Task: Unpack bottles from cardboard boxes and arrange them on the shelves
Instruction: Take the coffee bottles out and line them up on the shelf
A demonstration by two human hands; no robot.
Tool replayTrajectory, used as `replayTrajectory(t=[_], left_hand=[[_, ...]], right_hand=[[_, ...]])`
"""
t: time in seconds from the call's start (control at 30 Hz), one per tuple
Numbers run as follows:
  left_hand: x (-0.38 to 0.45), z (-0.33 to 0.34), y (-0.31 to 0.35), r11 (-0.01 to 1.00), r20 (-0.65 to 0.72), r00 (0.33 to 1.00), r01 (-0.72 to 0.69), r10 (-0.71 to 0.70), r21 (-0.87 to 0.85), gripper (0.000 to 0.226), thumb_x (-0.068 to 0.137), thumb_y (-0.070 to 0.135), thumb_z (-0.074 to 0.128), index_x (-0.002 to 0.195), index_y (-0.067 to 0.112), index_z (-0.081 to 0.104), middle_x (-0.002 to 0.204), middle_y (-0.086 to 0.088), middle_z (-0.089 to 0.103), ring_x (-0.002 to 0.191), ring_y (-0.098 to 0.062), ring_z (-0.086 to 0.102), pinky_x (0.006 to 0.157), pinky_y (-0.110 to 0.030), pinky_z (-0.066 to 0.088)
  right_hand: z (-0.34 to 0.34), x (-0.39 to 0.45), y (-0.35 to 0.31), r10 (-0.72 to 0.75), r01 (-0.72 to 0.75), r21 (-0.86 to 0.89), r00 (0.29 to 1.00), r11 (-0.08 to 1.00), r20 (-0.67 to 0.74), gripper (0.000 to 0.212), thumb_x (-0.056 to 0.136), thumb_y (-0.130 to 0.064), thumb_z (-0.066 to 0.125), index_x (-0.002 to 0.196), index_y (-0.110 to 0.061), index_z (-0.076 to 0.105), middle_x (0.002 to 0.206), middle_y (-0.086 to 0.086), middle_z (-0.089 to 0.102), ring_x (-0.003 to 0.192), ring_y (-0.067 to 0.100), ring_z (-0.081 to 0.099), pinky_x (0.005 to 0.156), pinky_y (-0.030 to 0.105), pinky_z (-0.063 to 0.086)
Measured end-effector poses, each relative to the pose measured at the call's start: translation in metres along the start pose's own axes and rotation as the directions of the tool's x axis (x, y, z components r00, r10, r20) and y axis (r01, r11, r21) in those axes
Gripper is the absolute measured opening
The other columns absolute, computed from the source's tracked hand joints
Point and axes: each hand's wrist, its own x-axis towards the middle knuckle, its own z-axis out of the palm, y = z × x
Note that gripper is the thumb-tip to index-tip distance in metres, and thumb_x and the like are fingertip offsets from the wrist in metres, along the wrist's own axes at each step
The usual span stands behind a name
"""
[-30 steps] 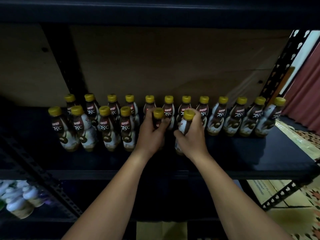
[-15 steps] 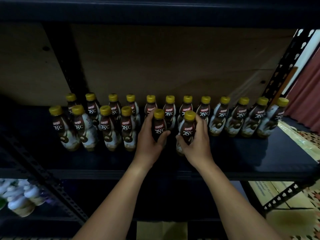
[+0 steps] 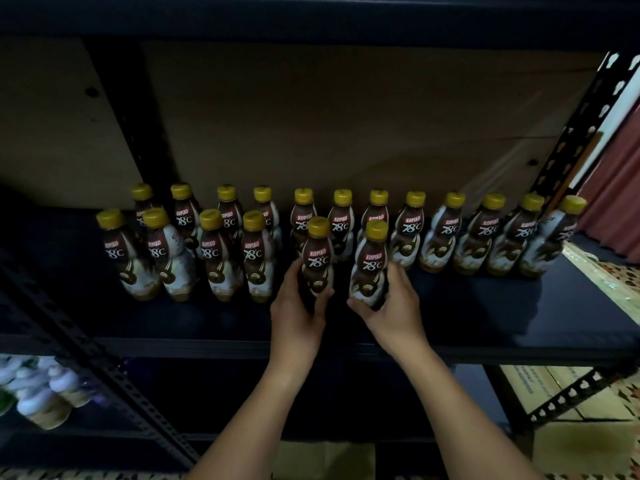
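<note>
Two brown coffee bottles with yellow caps stand side by side on the dark shelf [image 3: 485,317], in front of a long back row of the same bottles [image 3: 450,233]. My left hand [image 3: 298,306] grips the lower part of the left bottle [image 3: 318,254]. The right bottle [image 3: 372,261] is held low down by my right hand [image 3: 391,303]. To the left, several more bottles [image 3: 211,254] make up a front row that ends beside the left bottle.
A brown back panel [image 3: 346,116] closes the shelf behind the bottles. Perforated black uprights stand at the right [image 3: 581,123] and lower left [image 3: 104,368]. White-capped bottles [image 3: 41,389] sit on the lower shelf at left. A cardboard box [image 3: 554,386] lies lower right.
Both hands have slid down from the bottle necks to the lower bodies, and the two bottles now stand upright with labels facing me.
</note>
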Motion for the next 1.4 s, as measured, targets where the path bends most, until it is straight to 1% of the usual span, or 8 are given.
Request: replayTrajectory(t=[0.13, 0.33, 0.43, 0.53, 0.67, 0.97, 1.17, 1.4], left_hand=[[-0.005, -0.001, -0.001, 0.991, -0.069, 0.992, -0.098, 0.104, 0.094, 0.061, 0.093, 0.018, 0.075, 0.148, 0.017, 0.05, 0.138, 0.004, 0.057, 0.131, -0.001, 0.051, 0.111, -0.021, 0.042], [-0.009, 0.004, -0.001, 0.988, -0.155, 0.986, -0.034, 0.058, 0.152, 0.069, 0.093, 0.016, 0.075, 0.152, 0.007, 0.042, 0.14, -0.006, 0.048, 0.124, 0.017, 0.037, 0.1, 0.005, 0.024], [-0.008, 0.004, -0.002, 0.989, -0.177, 0.983, -0.014, 0.041, 0.149, 0.064, 0.094, 0.014, 0.072, 0.151, 0.008, 0.044, 0.145, -0.005, 0.048, 0.128, 0.008, 0.038, 0.101, 0.006, 0.023], [-0.005, 0.006, -0.004, 0.99, -0.198, 0.98, 0.018, 0.01, 0.141, 0.064, 0.094, 0.011, 0.072, 0.151, 0.01, 0.044, 0.147, -0.003, 0.048, 0.131, 0.008, 0.036, 0.102, 0.006, 0.023], [-0.003, 0.007, -0.008, 0.992, -0.218, 0.976, 0.018, 0.01, 0.124, 0.064, 0.092, 0.006, 0.072, 0.15, 0.009, 0.046, 0.143, 0.005, 0.048, 0.132, 0.021, 0.03, 0.104, 0.005, 0.021], [-0.004, 0.007, -0.014, 0.994, -0.243, 0.97, 0.006, 0.021, 0.106, 0.06, 0.091, 0.008, 0.074, 0.147, 0.01, 0.051, 0.143, 0.005, 0.053, 0.133, 0.02, 0.036, 0.11, -0.001, 0.025], [-0.004, 0.007, -0.012, 0.995, -0.254, 0.967, 0.0, 0.026, 0.101, 0.057, 0.091, 0.009, 0.075, 0.144, 0.011, 0.054, 0.141, 0.005, 0.056, 0.134, 0.004, 0.044, 0.11, -0.004, 0.028], [-0.004, 0.007, -0.014, 0.994, -0.254, 0.967, -0.01, 0.037, 0.106, 0.058, 0.091, 0.01, 0.076, 0.144, 0.012, 0.054, 0.139, 0.01, 0.054, 0.134, 0.005, 0.044, 0.111, -0.005, 0.029]], right_hand=[[0.01, 0.003, -0.002, 0.014, -0.013, -0.017, 1.0, 1.0, 0.01, 0.081, 0.072, -0.009, 0.089, 0.143, -0.019, 0.05, 0.134, -0.005, 0.053, 0.119, -0.009, 0.043, 0.09, -0.008, 0.029], [0.025, 0.005, -0.012, 0.019, -0.019, -0.018, 0.999, 1.0, 0.038, 0.08, 0.076, -0.012, 0.087, 0.144, -0.021, 0.046, 0.144, -0.007, 0.047, 0.129, -0.003, 0.04, 0.1, -0.002, 0.028], [0.029, 0.008, -0.017, 0.008, -0.006, -0.025, 0.999, 1.0, 0.054, 0.08, 0.077, -0.014, 0.086, 0.144, -0.022, 0.044, 0.147, -0.006, 0.046, 0.136, 0.005, 0.04, 0.111, 0.019, 0.033], [0.033, 0.009, -0.019, 0.002, 0.0, -0.042, 0.999, 0.999, 0.051, 0.079, 0.077, -0.015, 0.085, 0.144, -0.021, 0.043, 0.146, -0.004, 0.046, 0.134, 0.0, 0.036, 0.109, 0.015, 0.03], [0.035, 0.005, -0.015, 0.014, -0.013, -0.027, 1.0, 1.0, 0.013, 0.084, 0.076, -0.02, 0.087, 0.147, -0.022, 0.042, 0.148, -0.005, 0.048, 0.14, 0.008, 0.041, 0.115, 0.034, 0.039], [0.036, 0.002, -0.012, -0.014, 0.017, -0.09, 0.999, 0.996, 0.031, 0.081, 0.083, -0.017, 0.081, 0.151, -0.022, 0.036, 0.152, -0.005, 0.04, 0.134, -0.006, 0.029, 0.099, -0.007, 0.014], [0.036, 0.002, -0.014, -0.006, 0.011, -0.078, 0.998, 0.997, 0.057, 0.084, 0.086, -0.018, 0.08, 0.154, -0.022, 0.031, 0.157, -0.004, 0.034, 0.138, -0.003, 0.028, 0.11, 0.015, 0.025], [0.035, 0.001, -0.015, -0.002, 0.006, -0.066, 0.998, 0.998, 0.07, 0.086, 0.087, -0.022, 0.079, 0.156, -0.024, 0.028, 0.16, -0.005, 0.031, 0.146, 0.008, 0.028, 0.113, 0.019, 0.024]])
